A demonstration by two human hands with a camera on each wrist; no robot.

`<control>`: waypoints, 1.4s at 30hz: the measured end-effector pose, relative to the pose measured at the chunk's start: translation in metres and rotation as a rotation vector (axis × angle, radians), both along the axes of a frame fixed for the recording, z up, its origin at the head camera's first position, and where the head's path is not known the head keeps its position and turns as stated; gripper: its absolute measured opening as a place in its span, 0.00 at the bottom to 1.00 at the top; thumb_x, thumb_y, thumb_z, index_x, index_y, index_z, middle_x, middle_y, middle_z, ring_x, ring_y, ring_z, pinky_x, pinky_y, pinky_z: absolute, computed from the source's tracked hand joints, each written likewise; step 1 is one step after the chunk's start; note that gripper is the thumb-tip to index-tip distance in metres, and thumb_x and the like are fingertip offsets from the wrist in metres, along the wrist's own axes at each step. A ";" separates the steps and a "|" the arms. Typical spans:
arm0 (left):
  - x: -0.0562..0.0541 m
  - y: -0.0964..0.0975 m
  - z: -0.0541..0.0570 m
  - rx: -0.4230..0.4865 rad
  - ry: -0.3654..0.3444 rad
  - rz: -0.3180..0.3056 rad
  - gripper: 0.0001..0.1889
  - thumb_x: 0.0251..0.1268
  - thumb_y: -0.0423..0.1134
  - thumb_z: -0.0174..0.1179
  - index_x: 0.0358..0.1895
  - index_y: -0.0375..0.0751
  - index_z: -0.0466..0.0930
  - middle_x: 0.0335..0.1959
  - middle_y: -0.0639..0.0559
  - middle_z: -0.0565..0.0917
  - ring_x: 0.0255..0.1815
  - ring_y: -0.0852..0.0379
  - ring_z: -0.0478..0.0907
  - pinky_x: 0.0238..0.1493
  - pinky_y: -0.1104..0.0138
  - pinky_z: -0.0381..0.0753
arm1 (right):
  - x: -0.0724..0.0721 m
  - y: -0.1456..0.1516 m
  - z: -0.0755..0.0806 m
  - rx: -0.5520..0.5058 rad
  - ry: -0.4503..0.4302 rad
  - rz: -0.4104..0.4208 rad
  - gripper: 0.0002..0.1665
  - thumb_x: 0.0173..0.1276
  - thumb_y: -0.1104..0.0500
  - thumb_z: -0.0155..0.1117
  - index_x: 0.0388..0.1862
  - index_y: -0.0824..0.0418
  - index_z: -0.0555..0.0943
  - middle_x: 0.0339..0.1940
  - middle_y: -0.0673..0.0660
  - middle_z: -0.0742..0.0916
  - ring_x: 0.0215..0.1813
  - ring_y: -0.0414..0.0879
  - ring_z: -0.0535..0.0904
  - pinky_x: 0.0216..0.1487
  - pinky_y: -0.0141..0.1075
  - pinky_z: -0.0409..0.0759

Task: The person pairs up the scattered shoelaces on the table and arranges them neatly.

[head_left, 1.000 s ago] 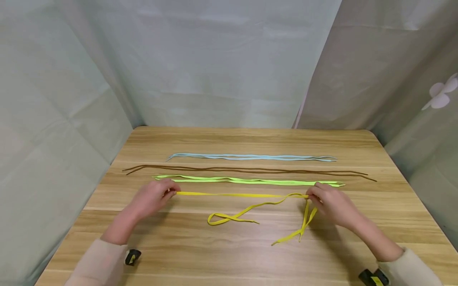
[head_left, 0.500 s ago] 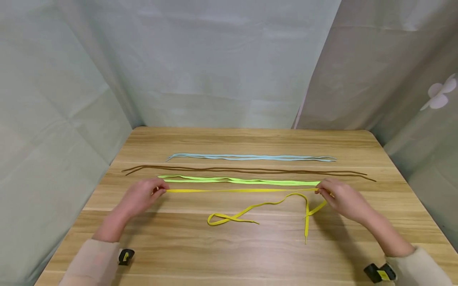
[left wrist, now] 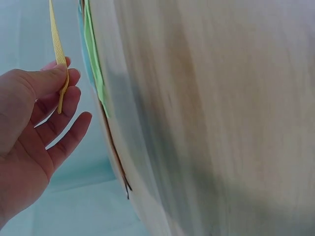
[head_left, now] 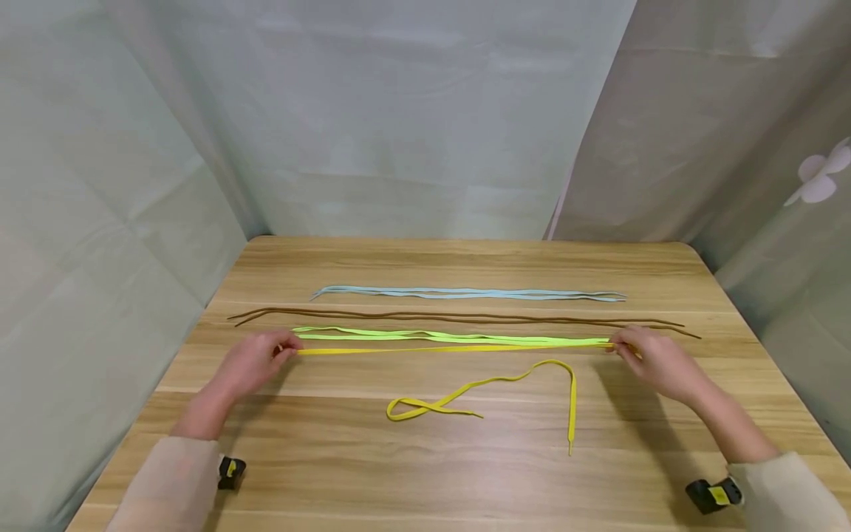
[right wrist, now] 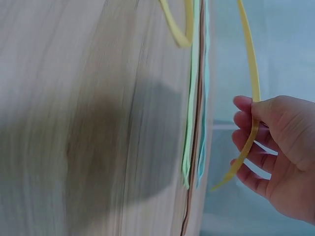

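A flat yellow shoelace is stretched left to right between the two hands, just in front of the green laces. My left hand pinches it near one end between thumb and fingers; in the left wrist view the short tip of the yellow shoelace hangs past the thumb. At the other side my right hand pinches the same lace, and in the right wrist view its loose tail trails below the fingers. A second yellow shoelace lies loosely curved on the table, with a loop at its left.
Beyond the stretched lace, a pair of bright green laces, a pair of brown laces and a pair of light blue laces lie roughly parallel across the wooden table. Pale curtains surround the table.
The hands have moved apart and slightly away from the body, drawing the yellow shoelace longer and closer to the green laces. Its tail no longer crosses the other yellow lace.
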State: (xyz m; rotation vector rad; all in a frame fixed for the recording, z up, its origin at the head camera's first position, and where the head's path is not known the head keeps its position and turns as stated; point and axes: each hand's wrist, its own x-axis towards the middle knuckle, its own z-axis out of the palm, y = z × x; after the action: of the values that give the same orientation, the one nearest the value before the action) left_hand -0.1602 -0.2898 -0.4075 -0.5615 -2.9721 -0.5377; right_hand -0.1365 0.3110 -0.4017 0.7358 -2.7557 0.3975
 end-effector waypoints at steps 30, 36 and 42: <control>-0.016 -0.011 -0.009 -0.002 -0.021 0.022 0.05 0.51 0.27 0.62 0.28 0.41 0.80 0.24 0.54 0.79 0.26 0.59 0.73 0.28 0.64 0.72 | -0.009 0.029 -0.029 0.012 -0.055 -0.118 0.08 0.52 0.71 0.65 0.30 0.62 0.77 0.25 0.53 0.82 0.27 0.45 0.77 0.27 0.40 0.74; -0.017 -0.013 -0.012 -0.017 -0.027 0.012 0.05 0.51 0.28 0.63 0.27 0.42 0.79 0.22 0.55 0.78 0.25 0.60 0.72 0.28 0.65 0.72 | -0.008 0.029 -0.032 0.014 -0.064 -0.115 0.11 0.50 0.71 0.67 0.28 0.60 0.75 0.23 0.50 0.80 0.26 0.41 0.74 0.26 0.38 0.72; -0.015 -0.015 -0.017 -0.025 -0.034 0.000 0.07 0.50 0.26 0.62 0.26 0.43 0.79 0.23 0.55 0.77 0.25 0.60 0.71 0.28 0.65 0.71 | -0.005 0.029 -0.033 0.016 -0.104 -0.117 0.11 0.50 0.70 0.67 0.27 0.59 0.75 0.25 0.50 0.78 0.28 0.42 0.72 0.27 0.38 0.72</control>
State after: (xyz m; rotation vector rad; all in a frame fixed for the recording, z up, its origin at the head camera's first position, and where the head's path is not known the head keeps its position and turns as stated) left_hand -0.1757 -0.3053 -0.4242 -0.5606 -3.0145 -0.5153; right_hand -0.1412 0.3401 -0.4351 0.5689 -2.8849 0.4002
